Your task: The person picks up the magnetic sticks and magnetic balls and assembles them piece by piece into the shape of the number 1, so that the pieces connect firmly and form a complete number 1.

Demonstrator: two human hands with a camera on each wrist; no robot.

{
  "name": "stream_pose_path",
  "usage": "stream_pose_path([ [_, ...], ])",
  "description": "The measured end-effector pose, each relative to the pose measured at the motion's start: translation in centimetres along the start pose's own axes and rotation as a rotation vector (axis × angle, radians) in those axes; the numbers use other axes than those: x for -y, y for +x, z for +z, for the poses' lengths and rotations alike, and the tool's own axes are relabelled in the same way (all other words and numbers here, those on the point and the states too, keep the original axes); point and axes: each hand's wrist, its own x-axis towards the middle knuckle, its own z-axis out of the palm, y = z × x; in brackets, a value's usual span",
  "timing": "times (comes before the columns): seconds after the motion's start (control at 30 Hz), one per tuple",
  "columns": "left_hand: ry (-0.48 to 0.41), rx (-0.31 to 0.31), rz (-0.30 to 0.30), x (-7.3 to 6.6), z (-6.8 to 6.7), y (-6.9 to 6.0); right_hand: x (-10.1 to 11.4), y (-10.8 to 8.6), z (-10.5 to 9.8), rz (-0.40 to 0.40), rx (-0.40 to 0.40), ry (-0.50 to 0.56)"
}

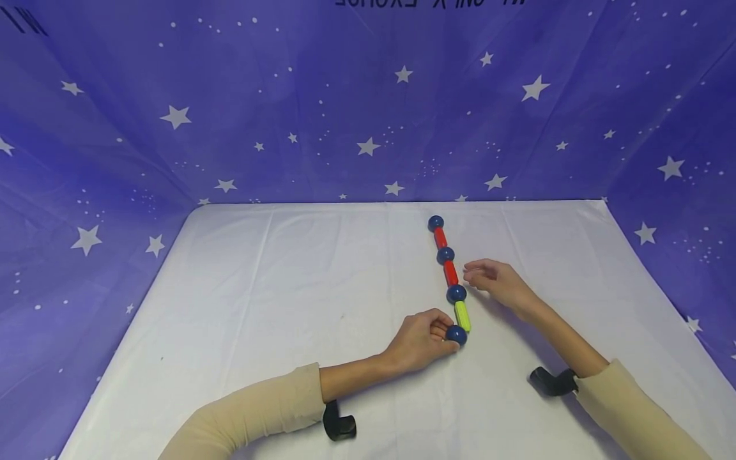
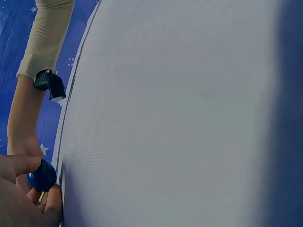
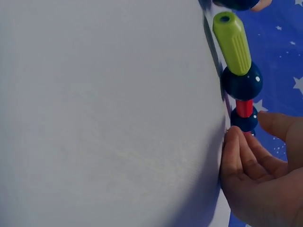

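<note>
A line of blue balls joined by rods lies on the white table: two red rods (image 1: pixel 451 273) at the far part and a yellow-green rod (image 1: pixel 462 316) at the near end. My left hand (image 1: pixel 422 338) pinches a blue ball (image 1: pixel 457 335) between thumb and fingers, beside the near end of that rod. In the right wrist view the rod's end (image 3: pixel 224 19) shows bare, with the held ball (image 3: pixel 236 4) a little apart from it. Right of the line, my right hand (image 1: pixel 499 282) rests near the red rod, fingers loosely bent, holding nothing.
The white cloth-covered table (image 1: pixel 276 275) spreads around the line. Purple star-printed cloth (image 1: pixel 322 96) hangs behind and at both sides. Black wrist-worn devices (image 1: pixel 339 427) sit at both sleeve cuffs, close to the table.
</note>
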Motion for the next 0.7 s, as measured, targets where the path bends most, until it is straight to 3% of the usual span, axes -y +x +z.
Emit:
stream_pose_path([
  [0.23, 0.01, 0.004, 0.002, -0.1, -0.1, 0.0, 0.2, -1.8, 0.1, 0.065, 0.02, -0.034],
  [0.5, 0.007, 0.007, 0.005, -0.1, 0.0, 0.0, 0.6, -3.6, 0.6, 0.06, 0.101, -0.048],
  [0.7, 0.009, 0.004, 0.009, -0.1, 0.1, 0.0, 1.2, -4.4, 1.6, 0.068, 0.111, -0.084],
])
